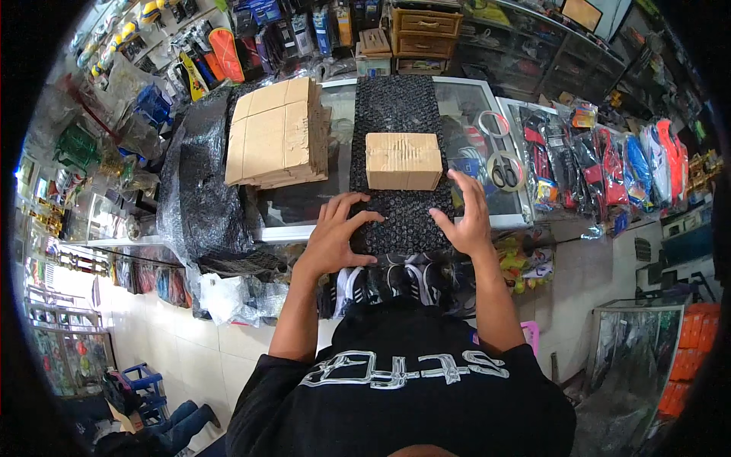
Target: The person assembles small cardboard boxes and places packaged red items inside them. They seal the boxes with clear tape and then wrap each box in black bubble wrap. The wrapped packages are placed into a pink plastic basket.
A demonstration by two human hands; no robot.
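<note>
A small closed cardboard box (pixel 404 161) sits on a strip of black bubble wrap (pixel 392 103) that runs from the far side of the glass counter over its front edge. My left hand (pixel 339 232) is open, fingers spread, at the near left side of the bubble wrap, apart from the box. Close to the box's right side, my right hand (pixel 467 217) is open with thumb and fingers apart; whether a fingertip touches the box I cannot tell. Neither hand holds anything.
Left of the wrap lies a stack of flattened cardboard boxes (pixel 270 133), beside a large roll of black bubble wrap (pixel 202 175). Scissors (pixel 503 169) and tape rolls (pixel 495 123) lie on the glass counter (pixel 457 95) at right. Packaged goods (pixel 601 167) cover the counter further right.
</note>
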